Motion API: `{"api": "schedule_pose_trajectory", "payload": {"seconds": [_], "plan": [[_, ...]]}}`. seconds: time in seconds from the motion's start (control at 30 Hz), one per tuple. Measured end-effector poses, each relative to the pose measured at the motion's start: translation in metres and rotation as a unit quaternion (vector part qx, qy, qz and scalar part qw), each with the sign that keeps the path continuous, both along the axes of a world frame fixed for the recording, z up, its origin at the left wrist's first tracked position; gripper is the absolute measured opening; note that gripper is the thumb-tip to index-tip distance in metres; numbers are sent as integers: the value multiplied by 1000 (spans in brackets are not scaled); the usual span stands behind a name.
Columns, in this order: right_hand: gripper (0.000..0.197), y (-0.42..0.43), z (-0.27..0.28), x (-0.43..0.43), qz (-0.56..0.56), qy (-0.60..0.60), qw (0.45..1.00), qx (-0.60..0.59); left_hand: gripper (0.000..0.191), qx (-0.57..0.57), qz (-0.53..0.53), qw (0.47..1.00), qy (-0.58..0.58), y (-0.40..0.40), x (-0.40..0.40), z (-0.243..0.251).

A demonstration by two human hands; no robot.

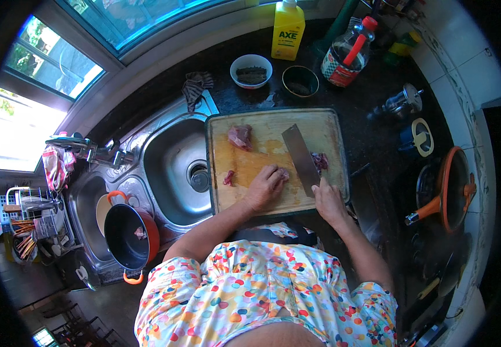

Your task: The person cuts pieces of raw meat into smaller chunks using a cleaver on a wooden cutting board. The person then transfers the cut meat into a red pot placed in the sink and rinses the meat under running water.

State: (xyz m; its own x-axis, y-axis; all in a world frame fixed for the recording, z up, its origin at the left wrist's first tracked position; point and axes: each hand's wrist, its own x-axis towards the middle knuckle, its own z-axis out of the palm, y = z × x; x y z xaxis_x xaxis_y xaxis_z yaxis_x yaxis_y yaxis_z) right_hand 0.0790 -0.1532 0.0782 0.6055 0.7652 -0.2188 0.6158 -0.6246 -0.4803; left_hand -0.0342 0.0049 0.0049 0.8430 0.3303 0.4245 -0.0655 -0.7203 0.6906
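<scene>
A wooden cutting board (pixel 250 191) with a dark rim lies before me, its left edge overlapping the sink. My right hand (pixel 329 200) grips the handle of a cleaver (pixel 301 158), whose broad blade slants across the right part of the board. Under the fingertips of my left hand (pixel 264 186) is a small piece of raw meat (pixel 284 174), mostly covered by the fingers, left of the blade. Cut meat (pixel 320 161) lies just right of the cleaver, partly hidden by it. A larger chunk of raw meat (pixel 240 137) rests at the upper left, and a small scrap (pixel 228 178) lies below it.
Left is a steel sink (pixel 176 169); an orange pot (pixel 131 236) holding a bit of meat stands by its second basin. Behind the board are a white bowl (pixel 251 71), a dark bowl (pixel 300 81), a yellow AXE bottle (pixel 287 32) and a red-capped jug (pixel 349 54). An orange-rimmed pan lid (pixel 453 191) is right.
</scene>
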Motion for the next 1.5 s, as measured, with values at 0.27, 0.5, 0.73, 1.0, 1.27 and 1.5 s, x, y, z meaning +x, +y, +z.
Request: {"api": "schedule_pose_trajectory", "payload": {"seconds": [0.27,0.5,0.73,1.0,1.27,1.5], "plan": [[18,2,28,-12,21,10,999,-28,22,-9,23,1000,-12,1,-6,-7],[17,-4,38,-18,22,33,997,-62,18,24,-1,1000,-19,3,-4,-2],[14,4,19,-9,59,54,996,-28,19,11,-22,1000,-12,6,-2,-4],[13,87,-26,-1,29,-8,999,36,19,11,-41,999,14,8,-2,1],[19,45,-24,3,0,-22,999,49,15,23,-27,999,-42,7,-1,7],[19,25,17,10,-15,-3,999,45,16,11,-18,999,-25,4,-3,3]]}}
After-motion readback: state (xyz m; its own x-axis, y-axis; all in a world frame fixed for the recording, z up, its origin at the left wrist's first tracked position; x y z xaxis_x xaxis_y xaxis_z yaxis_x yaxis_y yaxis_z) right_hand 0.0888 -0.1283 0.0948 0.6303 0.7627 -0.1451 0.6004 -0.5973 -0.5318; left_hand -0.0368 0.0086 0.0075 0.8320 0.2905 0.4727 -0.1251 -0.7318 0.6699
